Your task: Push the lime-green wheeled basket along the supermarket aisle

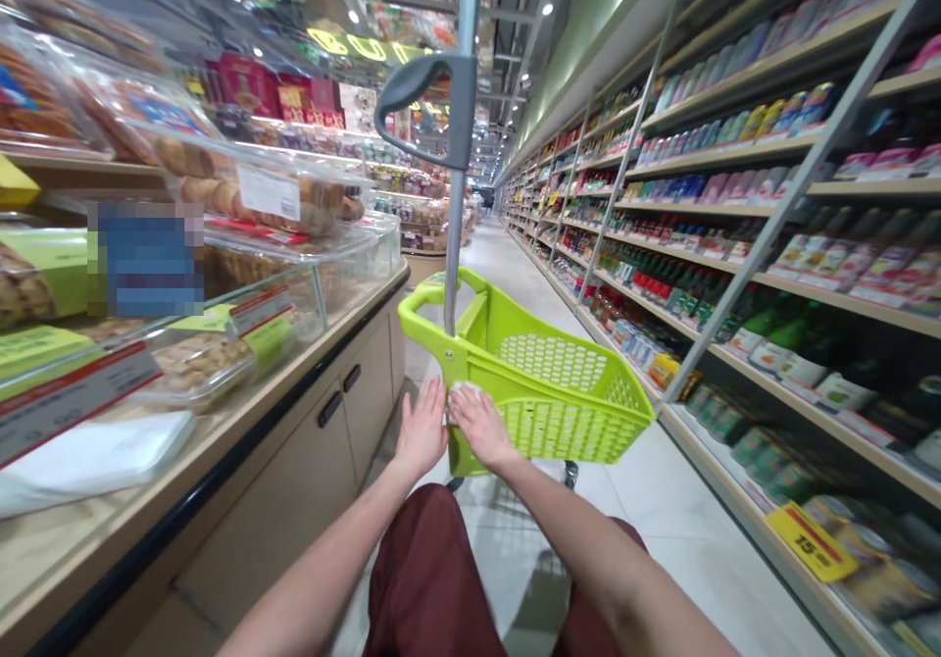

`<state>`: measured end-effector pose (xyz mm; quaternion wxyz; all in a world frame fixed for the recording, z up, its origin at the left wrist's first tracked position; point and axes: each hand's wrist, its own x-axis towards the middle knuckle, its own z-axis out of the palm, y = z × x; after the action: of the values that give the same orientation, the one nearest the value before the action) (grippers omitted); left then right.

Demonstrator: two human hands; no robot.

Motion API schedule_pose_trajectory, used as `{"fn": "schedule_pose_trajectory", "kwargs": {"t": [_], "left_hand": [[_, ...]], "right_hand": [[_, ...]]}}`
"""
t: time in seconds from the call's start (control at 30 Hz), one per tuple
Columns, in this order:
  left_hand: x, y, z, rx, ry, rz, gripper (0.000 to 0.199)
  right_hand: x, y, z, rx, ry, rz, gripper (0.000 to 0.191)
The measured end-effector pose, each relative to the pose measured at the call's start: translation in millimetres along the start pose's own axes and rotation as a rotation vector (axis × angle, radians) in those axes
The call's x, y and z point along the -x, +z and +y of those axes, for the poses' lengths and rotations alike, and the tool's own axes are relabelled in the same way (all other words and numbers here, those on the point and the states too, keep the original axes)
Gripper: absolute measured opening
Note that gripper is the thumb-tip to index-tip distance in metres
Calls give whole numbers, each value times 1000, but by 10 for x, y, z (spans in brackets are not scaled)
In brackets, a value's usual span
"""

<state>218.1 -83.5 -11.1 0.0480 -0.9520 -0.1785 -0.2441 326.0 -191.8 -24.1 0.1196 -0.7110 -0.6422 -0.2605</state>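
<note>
A bright green plastic shopping basket cart (559,378) stands in front of me, with a grey pole rising from its near end and a grey loop handle (463,113) high on it. My left hand (424,431) is held before the cart's near corner, fingers stretched upward. Beside it is my right hand (481,427), its fingers bent and close together, overlapping the cart's near side. Something whitish shows at the right fingertips, too small to make out. Whether either hand touches the cart, I cannot tell.
To the left runs a counter (294,451) with packaged baked goods (206,358) in clear boxes. Tall shelves (735,265) of bottles and cans line the right, with a yellow price sign (813,539) low down. A pale tiled aisle (481,245) leads ahead.
</note>
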Motion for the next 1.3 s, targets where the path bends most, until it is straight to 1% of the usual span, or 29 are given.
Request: {"fn": "schedule_pose_trajectory", "kwargs": {"t": [0.07,0.1,0.13,0.2,0.3,0.37,0.4,0.47,0.53,0.6,0.67,0.73,0.8,0.9,0.93,0.97,1.0,1.07,1.13,1.2,1.27,1.3], "left_hand": [[46,53,60,8,23,-20,63],[60,79,85,11,28,-22,62],[68,103,106,14,27,-18,61],[69,137,140,20,14,-1,60],[49,134,193,39,-17,30,61],[27,95,250,51,-15,49,62],[15,69,286,55,-4,58,63],[-10,16,363,59,33,69,64],[-28,-22,435,57,68,73,64],[-35,-35,487,52,96,70,63],[-36,-28,521,47,115,55,62],[-39,-11,549,43,116,36,62],[-51,1,584,41,104,25,63],[-92,-6,659,43,114,25,65],[-110,-14,690,45,128,25,66],[-128,-24,724,46,143,24,66],[-144,-33,761,47,153,20,66],[-165,-47,840,46,169,-4,66],[-169,-46,922,43,198,-54,66],[-159,-29,998,34,236,-114,66],[-146,-6,1063,19,264,-162,66],[-144,4,1090,11,272,-176,67]], "right_hand": [[211,133,-10,-15,15,-55,31],[278,142,0,-28,29,-59,31],[308,109,19,-43,44,-44,31],[262,-68,85,-65,88,39,34],[47,-409,225,-50,185,203,43],[-40,-519,309,-17,241,245,47],[-34,-514,337,-2,246,232,47],[85,-392,355,14,213,155,46],[300,-185,329,14,161,58,43],[520,2,285,7,142,-11,39],[656,74,252,-11,154,-31,37],[675,-7,259,-38,175,15,37],[604,-204,330,-58,209,131,39],[498,-514,538,-40,296,326,45],[500,-573,611,-25,330,358,46],[528,-598,673,-9,354,363,47],[582,-589,718,6,364,344,47],[745,-480,744,25,349,256,44],[927,-312,697,35,337,163,41],[1070,-173,620,34,356,100,40],[1142,-129,563,12,367,68,39],[1151,-150,555,-6,359,63,38]]}}
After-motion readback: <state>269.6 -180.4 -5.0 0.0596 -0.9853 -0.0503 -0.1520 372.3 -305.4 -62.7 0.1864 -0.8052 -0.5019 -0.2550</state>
